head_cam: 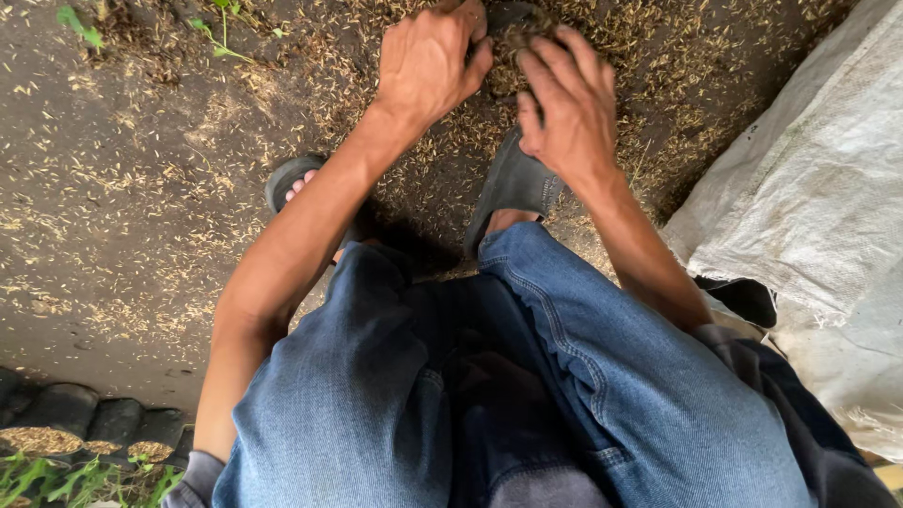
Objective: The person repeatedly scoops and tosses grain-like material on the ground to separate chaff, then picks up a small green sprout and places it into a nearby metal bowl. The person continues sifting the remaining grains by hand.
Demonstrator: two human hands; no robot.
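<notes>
I see both hands cupped together over a clump of husks (513, 42) lying at the top of the view on the ground (113, 188), just beyond the feet. My left hand (431, 58) curls half-closed with fingertips pressed into the clump; my right hand (564, 99) lies flatter, fingers spread against its other side, so the loose chaff stays gathered between the 2 palms. The husks are dry, pale, splinter-thin, scattered over dark packed earth. A coarse woven white sack (809, 188) lies crumpled on the right.
</notes>
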